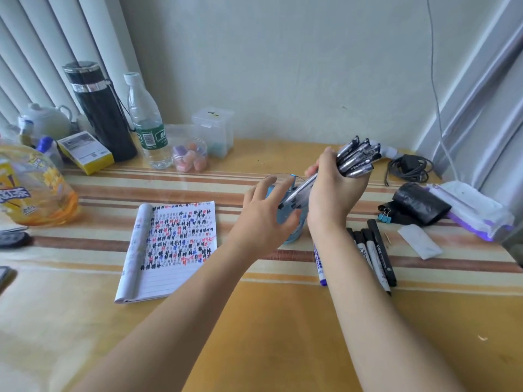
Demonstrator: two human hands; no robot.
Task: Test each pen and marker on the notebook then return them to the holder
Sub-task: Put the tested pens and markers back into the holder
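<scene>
**Pens bunched in the right hand at the holder**

I am seeing the right hand [331, 190] gripping a bundle of pens [357, 161], which is slanting down-left toward the blue holder [293, 236] standing mid-table between both hands. The left hand [264, 213] is hovering at the holder, fingers spread; I cannot tell if it is touching. The notebook [175, 244] is lying open on the left, and markers [375, 256] are lying right of the right forearm.

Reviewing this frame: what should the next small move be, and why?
Probably lower the pen bundle into the blue holder: the right hand grips it tilted above the rim, and the open left hand is at the holder's side to steady it.
</scene>
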